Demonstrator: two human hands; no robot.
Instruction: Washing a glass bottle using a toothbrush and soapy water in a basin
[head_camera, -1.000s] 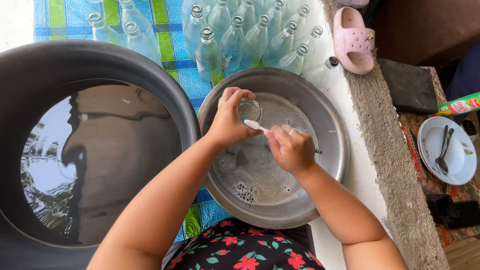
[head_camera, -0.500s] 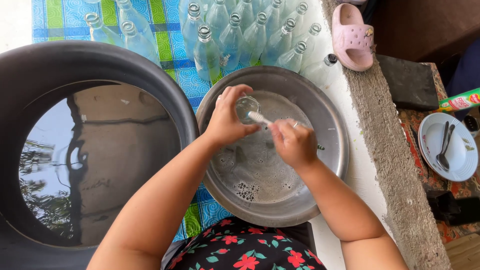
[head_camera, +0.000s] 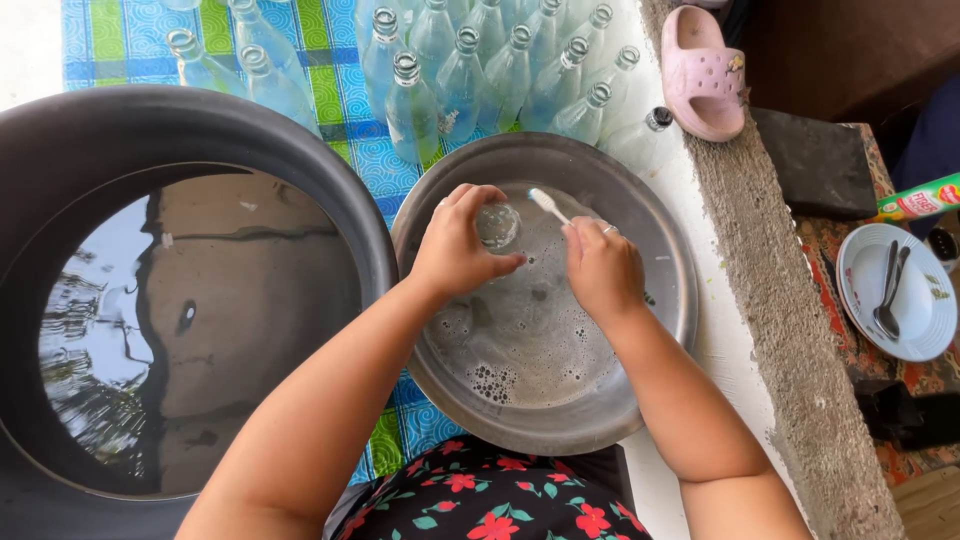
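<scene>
Head view: two hands work over a metal basin (head_camera: 660, 330) of soapy water.
Left hand (head_camera: 455, 245) has its fingers closed around a small clear bottle (head_camera: 497, 224); right hand (head_camera: 600, 268) grips a white brush (head_camera: 547, 204) just beside the bottle. Empty bottles (head_camera: 470, 70) stand behind the basin, and a dark tub (head_camera: 200, 125) is at its left.

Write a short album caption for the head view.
Left hand holds a glass bottle, right hand a toothbrush.
</scene>
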